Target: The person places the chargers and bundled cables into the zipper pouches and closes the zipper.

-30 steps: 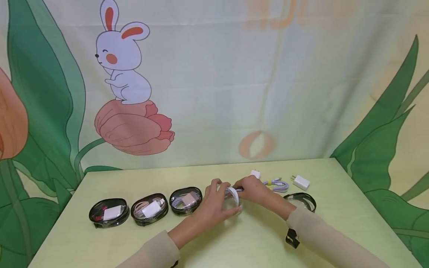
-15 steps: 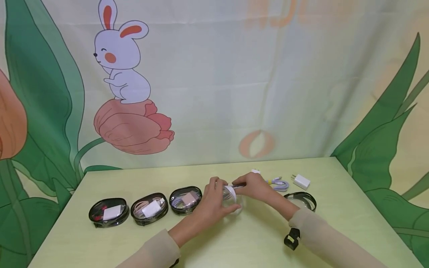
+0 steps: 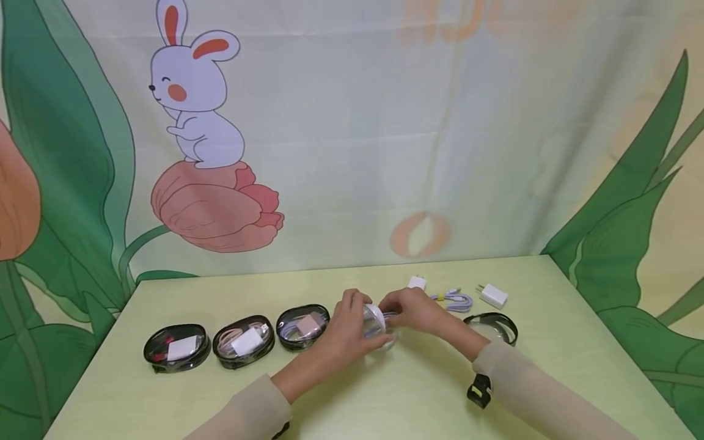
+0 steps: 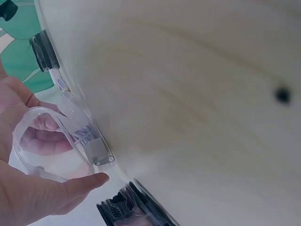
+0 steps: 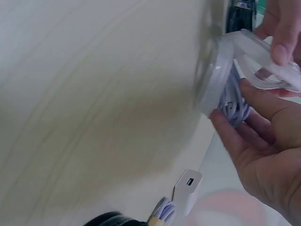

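Observation:
My left hand [image 3: 342, 333] grips a clear plastic pouch with white trim [image 3: 374, 318], its thumb below and fingers above. At the mouth of the pouch, my right hand [image 3: 415, 309] pinches a coiled lavender charging cable [image 5: 233, 106] between thumb and fingers. The right wrist view shows the coil right against the pouch's white rim, with the left fingertips on the pouch's far side. In the left wrist view, a white block [image 4: 96, 150] and lavender cable loops show through the clear plastic, near a zipper pull [image 4: 104, 161].
Three black-trimmed clear pouches [image 3: 244, 342] with chargers and cables stand in a row at left. Behind the right hand lie a white charger [image 3: 416, 282], a coiled lavender cable [image 3: 455, 301] and another white charger [image 3: 493, 296]. A black-trimmed pouch [image 3: 489, 328] sits beyond the right forearm.
The white-trimmed pouch has tilted slightly in the left hand. The right fingers have shifted a little at its mouth, still pinching the cable. The things on the table stay put.

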`<state>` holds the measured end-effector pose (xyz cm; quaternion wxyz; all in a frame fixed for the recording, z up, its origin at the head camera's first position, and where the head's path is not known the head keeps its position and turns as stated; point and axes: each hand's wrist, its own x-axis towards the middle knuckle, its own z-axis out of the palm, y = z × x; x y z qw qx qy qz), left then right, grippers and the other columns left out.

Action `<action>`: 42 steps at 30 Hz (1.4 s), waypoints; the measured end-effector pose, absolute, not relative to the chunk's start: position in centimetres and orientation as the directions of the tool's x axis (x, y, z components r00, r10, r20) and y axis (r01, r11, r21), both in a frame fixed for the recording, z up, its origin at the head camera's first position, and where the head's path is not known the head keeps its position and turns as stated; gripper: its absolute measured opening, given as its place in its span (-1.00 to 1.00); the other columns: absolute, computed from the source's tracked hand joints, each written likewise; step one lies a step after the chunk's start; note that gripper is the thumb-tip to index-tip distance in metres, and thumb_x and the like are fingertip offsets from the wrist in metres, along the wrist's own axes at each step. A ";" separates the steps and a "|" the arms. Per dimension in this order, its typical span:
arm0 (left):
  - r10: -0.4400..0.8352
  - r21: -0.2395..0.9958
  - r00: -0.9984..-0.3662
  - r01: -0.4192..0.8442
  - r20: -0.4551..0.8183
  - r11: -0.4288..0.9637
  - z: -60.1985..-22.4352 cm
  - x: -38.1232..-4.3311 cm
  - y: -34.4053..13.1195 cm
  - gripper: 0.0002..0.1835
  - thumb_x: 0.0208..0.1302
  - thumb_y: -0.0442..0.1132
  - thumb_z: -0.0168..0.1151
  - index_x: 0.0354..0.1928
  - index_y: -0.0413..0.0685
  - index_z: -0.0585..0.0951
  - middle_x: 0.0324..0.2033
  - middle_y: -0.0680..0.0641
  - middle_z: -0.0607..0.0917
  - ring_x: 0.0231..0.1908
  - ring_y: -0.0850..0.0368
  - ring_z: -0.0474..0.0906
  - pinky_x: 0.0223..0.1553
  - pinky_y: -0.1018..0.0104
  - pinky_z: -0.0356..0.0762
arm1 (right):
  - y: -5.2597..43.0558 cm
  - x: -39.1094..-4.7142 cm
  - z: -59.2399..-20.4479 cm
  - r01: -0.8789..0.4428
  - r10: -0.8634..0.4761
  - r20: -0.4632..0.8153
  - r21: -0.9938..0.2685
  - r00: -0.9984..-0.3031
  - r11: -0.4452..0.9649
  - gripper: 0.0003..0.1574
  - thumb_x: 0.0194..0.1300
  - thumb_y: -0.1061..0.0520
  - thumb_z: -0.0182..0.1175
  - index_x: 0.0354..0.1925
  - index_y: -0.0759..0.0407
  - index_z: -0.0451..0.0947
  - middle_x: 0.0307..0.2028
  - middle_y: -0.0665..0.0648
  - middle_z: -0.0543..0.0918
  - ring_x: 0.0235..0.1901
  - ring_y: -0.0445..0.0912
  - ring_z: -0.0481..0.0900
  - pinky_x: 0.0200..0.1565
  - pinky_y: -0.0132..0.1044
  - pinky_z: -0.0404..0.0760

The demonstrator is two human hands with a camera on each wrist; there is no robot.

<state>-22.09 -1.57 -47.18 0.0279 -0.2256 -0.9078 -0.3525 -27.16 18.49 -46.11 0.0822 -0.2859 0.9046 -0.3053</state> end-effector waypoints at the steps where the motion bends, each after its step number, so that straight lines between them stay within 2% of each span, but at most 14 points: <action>1: 0.390 0.631 -0.897 0.428 0.208 0.647 -47.2 -22.1 -1.7 -0.26 0.17 0.08 0.52 0.18 -0.15 0.34 0.11 -0.13 0.34 0.00 -0.11 0.40 -0.01 0.07 0.55 | 18.4 -27.2 -46.3 -0.487 -0.577 0.044 -0.591 -0.816 0.644 -0.79 0.24 0.19 0.45 -0.13 0.19 0.73 -0.24 0.03 0.79 -0.22 -0.16 0.72 -0.15 -0.33 0.66; 6: 0.406 0.624 -0.889 0.442 0.210 0.645 -47.5 -22.3 -2.0 -0.27 0.17 0.05 0.52 0.15 -0.17 0.34 0.08 -0.15 0.35 -0.06 -0.07 0.40 -0.05 0.10 0.54 | 18.6 -27.2 -47.5 -0.548 -0.619 0.090 -0.575 -0.780 0.607 -0.76 0.32 0.16 0.39 -0.04 0.15 0.71 -0.17 0.01 0.78 -0.17 -0.20 0.72 -0.17 -0.41 0.64; 9: 0.414 0.620 -0.886 0.447 0.208 0.645 -47.5 -22.4 -2.0 -0.28 0.19 0.06 0.51 0.15 -0.18 0.33 0.08 -0.16 0.35 -0.07 -0.04 0.41 -0.07 0.14 0.56 | 19.0 -27.2 -47.7 -0.545 -0.617 0.115 -0.610 -0.779 0.575 -0.74 0.33 0.19 0.38 -0.01 0.13 0.71 -0.13 0.02 0.78 -0.13 -0.15 0.73 -0.16 -0.41 0.66; 14: 0.411 0.629 -0.889 0.441 0.204 0.640 -47.2 -22.4 -2.2 -0.25 0.17 0.07 0.52 0.17 -0.17 0.33 0.08 -0.14 0.36 -0.05 0.00 0.42 -0.07 0.17 0.59 | 18.8 -26.8 -47.9 -0.522 -0.510 0.238 -0.663 -0.826 0.536 -0.88 0.21 0.23 0.46 -0.22 0.14 0.78 -0.13 0.09 0.77 -0.11 -0.02 0.73 -0.15 -0.37 0.70; 16: 0.412 0.625 -0.886 0.447 0.212 0.640 -47.2 -22.4 -2.3 -0.25 0.16 0.06 0.53 0.16 -0.17 0.32 0.08 -0.14 0.35 -0.05 0.01 0.42 -0.05 0.16 0.59 | 18.3 -26.6 -48.1 -0.513 -0.468 0.269 -0.667 -0.842 0.540 -0.93 0.19 0.24 0.47 -0.31 0.14 0.77 -0.14 0.10 0.76 -0.11 -0.01 0.73 -0.17 -0.38 0.70; 19: 0.415 0.624 -0.881 0.459 0.227 0.632 -47.1 -22.5 -2.3 -0.26 0.15 0.04 0.54 0.15 -0.18 0.33 0.09 -0.15 0.34 -0.05 0.01 0.42 -0.03 0.15 0.57 | 17.7 -26.2 -48.5 -0.525 -0.466 0.278 -0.635 -0.840 0.566 -0.91 0.16 0.26 0.48 -0.38 0.13 0.73 -0.21 0.07 0.76 -0.16 -0.04 0.73 -0.19 -0.37 0.70; 22: 0.417 0.621 -0.878 0.467 0.237 0.630 -47.0 -22.5 -2.4 -0.27 0.16 0.04 0.54 0.13 -0.20 0.33 0.08 -0.17 0.34 -0.07 0.01 0.42 -0.02 0.13 0.55 | 17.7 -26.1 -48.7 -0.599 -0.549 0.277 -0.547 -0.788 0.584 -0.90 0.17 0.26 0.48 -0.37 0.11 0.72 -0.27 0.03 0.76 -0.22 -0.12 0.72 -0.22 -0.35 0.67; 25: 0.415 0.620 -0.876 0.471 0.244 0.628 -46.9 -22.4 -2.5 -0.27 0.15 0.04 0.54 0.11 -0.23 0.33 0.06 -0.19 0.35 -0.07 -0.01 0.43 -0.01 0.10 0.55 | 18.3 -26.3 -48.4 -0.691 -0.678 0.242 -0.490 -0.694 0.532 -0.95 0.25 0.22 0.43 -0.27 0.14 0.75 -0.22 0.04 0.77 -0.20 -0.17 0.71 -0.22 -0.41 0.65; 28: 0.416 0.615 -0.877 0.470 0.242 0.633 -46.9 -22.4 -2.7 -0.27 0.16 0.05 0.53 0.11 -0.23 0.33 0.07 -0.20 0.35 -0.05 -0.03 0.43 0.01 0.09 0.54 | 18.7 -26.7 -48.0 -0.762 -0.784 0.198 -0.460 -0.588 0.455 -0.89 0.31 0.22 0.38 -0.18 0.19 0.77 -0.11 0.11 0.77 -0.12 -0.12 0.72 -0.17 -0.44 0.65; 30: 0.416 0.613 -0.876 0.472 0.243 0.634 -46.9 -22.5 -2.9 -0.27 0.16 0.05 0.53 0.12 -0.23 0.33 0.07 -0.19 0.35 -0.03 -0.03 0.44 0.02 0.09 0.54 | 18.6 -26.8 -47.8 -0.799 -0.821 0.191 -0.424 -0.539 0.426 -0.88 0.33 0.24 0.35 -0.17 0.21 0.77 -0.07 0.15 0.76 -0.05 -0.06 0.71 -0.08 -0.40 0.66; 35: 0.418 0.606 -0.870 0.486 0.263 0.630 -46.9 -22.7 -3.0 -0.29 0.16 0.03 0.53 0.09 -0.23 0.33 0.04 -0.18 0.36 -0.06 -0.02 0.43 -0.01 0.11 0.53 | 18.4 -27.1 -48.0 -0.859 -0.840 0.238 -0.304 -0.488 0.412 -0.92 0.29 0.22 0.39 -0.24 0.20 0.79 -0.07 0.15 0.75 -0.02 -0.01 0.67 0.03 -0.26 0.64; 42: 0.413 0.606 -0.871 0.483 0.264 0.632 -47.0 -22.7 -3.1 -0.31 0.16 0.01 0.54 0.07 -0.26 0.35 0.01 -0.18 0.37 -0.08 -0.04 0.43 -0.02 0.09 0.52 | 18.5 -27.2 -48.0 -0.877 -0.862 0.216 -0.264 -0.459 0.401 -0.95 0.31 0.18 0.38 -0.29 0.14 0.76 -0.19 0.09 0.65 -0.18 -0.13 0.63 -0.15 -0.45 0.61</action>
